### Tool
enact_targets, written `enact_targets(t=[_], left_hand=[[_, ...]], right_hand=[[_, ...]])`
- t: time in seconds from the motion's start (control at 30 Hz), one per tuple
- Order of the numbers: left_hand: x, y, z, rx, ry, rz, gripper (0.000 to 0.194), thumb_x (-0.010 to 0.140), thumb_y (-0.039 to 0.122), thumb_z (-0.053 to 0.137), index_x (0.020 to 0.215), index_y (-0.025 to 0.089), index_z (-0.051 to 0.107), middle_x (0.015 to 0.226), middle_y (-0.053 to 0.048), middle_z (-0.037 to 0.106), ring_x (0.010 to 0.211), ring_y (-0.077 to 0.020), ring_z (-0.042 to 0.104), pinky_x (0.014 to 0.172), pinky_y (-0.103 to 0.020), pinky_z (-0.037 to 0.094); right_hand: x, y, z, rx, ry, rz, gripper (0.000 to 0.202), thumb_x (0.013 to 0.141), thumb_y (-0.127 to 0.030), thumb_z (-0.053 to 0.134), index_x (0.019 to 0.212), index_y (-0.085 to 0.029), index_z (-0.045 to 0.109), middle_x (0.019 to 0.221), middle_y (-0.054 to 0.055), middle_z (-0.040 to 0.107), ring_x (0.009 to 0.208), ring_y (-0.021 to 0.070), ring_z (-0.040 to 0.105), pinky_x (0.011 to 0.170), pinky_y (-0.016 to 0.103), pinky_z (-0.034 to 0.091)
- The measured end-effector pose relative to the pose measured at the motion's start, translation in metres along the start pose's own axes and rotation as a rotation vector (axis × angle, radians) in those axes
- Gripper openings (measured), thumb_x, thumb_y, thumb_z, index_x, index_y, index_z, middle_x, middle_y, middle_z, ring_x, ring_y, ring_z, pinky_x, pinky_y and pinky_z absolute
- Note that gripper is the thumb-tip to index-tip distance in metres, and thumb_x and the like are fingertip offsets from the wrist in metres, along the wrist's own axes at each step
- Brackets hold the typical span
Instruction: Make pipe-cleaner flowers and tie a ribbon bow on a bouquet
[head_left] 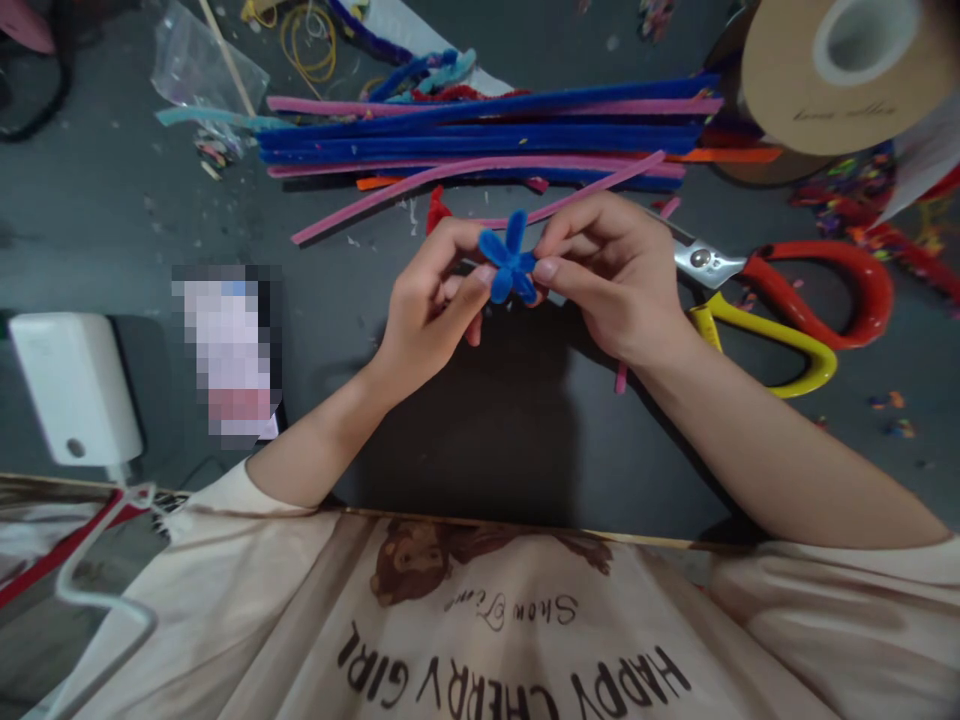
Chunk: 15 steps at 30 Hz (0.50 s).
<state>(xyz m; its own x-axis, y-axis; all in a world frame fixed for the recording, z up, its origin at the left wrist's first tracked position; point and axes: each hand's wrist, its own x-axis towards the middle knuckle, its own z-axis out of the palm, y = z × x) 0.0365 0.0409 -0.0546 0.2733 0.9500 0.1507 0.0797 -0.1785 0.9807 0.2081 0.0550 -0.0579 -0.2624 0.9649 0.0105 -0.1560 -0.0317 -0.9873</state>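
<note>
Between my two hands, above the dark table (465, 440), is a small blue pipe-cleaner flower (508, 262) with several looped petals. My left hand (439, 290) pinches it from the left, thumb at a lower petal. On the other side my right hand (611, 275) grips a petal on the right between thumb and forefinger. Just beyond the hands lie loose pink pipe cleaners (480, 164) and a bundle of blue pipe cleaners (480, 138). A small red fuzzy piece (437, 210) shows behind my left hand. The undersides of the fingers are partly hidden.
Scissors (814, 290) with red and yellow handles lie right of my right hand. A ribbon spool (787, 100) stands at the back right. On the left are a blurred-out phone (232, 350) and a white power bank (75, 390) with a cable. Colourful scraps (892, 400) lie about.
</note>
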Motion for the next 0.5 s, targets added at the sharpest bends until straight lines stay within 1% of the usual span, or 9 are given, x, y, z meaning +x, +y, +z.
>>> enact_targets(t=[0.07, 0.17, 0.27, 0.37, 0.43, 0.5], left_hand=[[0.0005, 0.0006, -0.0001, -0.017, -0.032, 0.012, 0.017, 0.089, 0.039, 0.051, 0.09, 0.022, 0.054, 0.075, 0.004, 0.055, 0.043, 0.0013, 0.048, 0.038, -0.012, 0.038], [0.0007, 0.0018, -0.0001, 0.0, -0.076, 0.057, 0.016, 0.09, 0.036, 0.049, 0.085, 0.021, 0.053, 0.076, 0.003, 0.052, 0.046, 0.0012, 0.05, 0.041, -0.012, 0.04], [0.0005, 0.0032, 0.0001, 0.007, -0.089, 0.07, 0.015, 0.091, 0.034, 0.047, 0.085, 0.021, 0.052, 0.076, 0.004, 0.051, 0.048, 0.0014, 0.05, 0.043, -0.014, 0.039], [0.0008, 0.0041, 0.0, 0.009, -0.1, 0.071, 0.012, 0.091, 0.031, 0.048, 0.085, 0.021, 0.052, 0.073, 0.004, 0.049, 0.048, 0.0015, 0.049, 0.044, -0.014, 0.038], [0.0013, 0.0041, -0.0002, 0.004, -0.109, 0.079, 0.011, 0.091, 0.029, 0.049, 0.084, 0.021, 0.052, 0.073, 0.004, 0.05, 0.048, 0.0016, 0.049, 0.044, -0.015, 0.037], [0.0016, 0.0037, -0.0006, 0.003, -0.118, 0.072, 0.011, 0.09, 0.028, 0.05, 0.082, 0.02, 0.052, 0.072, 0.004, 0.051, 0.048, 0.001, 0.049, 0.044, -0.015, 0.037]], right_hand=[[-0.0008, 0.0006, -0.0004, 0.016, -0.022, -0.008, 0.023, 0.074, -0.039, 0.072, 0.085, -0.022, 0.06, 0.069, -0.006, 0.06, 0.059, 0.0066, 0.059, 0.057, 0.021, 0.052], [-0.0009, 0.0008, -0.0018, 0.025, -0.065, -0.003, 0.023, 0.076, -0.039, 0.069, 0.09, -0.022, 0.063, 0.075, -0.004, 0.062, 0.062, 0.0066, 0.059, 0.057, 0.02, 0.052], [0.0002, 0.0002, -0.0028, -0.03, -0.104, 0.008, 0.023, 0.075, -0.038, 0.071, 0.088, -0.021, 0.064, 0.076, -0.003, 0.063, 0.062, 0.0059, 0.058, 0.057, 0.019, 0.05], [0.0014, -0.0003, -0.0032, -0.063, -0.131, -0.016, 0.018, 0.074, -0.032, 0.072, 0.084, -0.019, 0.064, 0.072, -0.004, 0.062, 0.059, 0.0043, 0.055, 0.055, 0.017, 0.046], [0.0016, -0.0002, -0.0035, -0.085, -0.135, -0.026, 0.016, 0.075, -0.03, 0.071, 0.083, -0.018, 0.064, 0.071, -0.004, 0.061, 0.057, 0.0038, 0.053, 0.053, 0.017, 0.044], [0.0013, 0.0001, -0.0039, -0.125, -0.135, -0.031, 0.016, 0.075, -0.031, 0.071, 0.083, -0.019, 0.064, 0.071, -0.004, 0.061, 0.057, 0.0042, 0.051, 0.052, 0.018, 0.043]])
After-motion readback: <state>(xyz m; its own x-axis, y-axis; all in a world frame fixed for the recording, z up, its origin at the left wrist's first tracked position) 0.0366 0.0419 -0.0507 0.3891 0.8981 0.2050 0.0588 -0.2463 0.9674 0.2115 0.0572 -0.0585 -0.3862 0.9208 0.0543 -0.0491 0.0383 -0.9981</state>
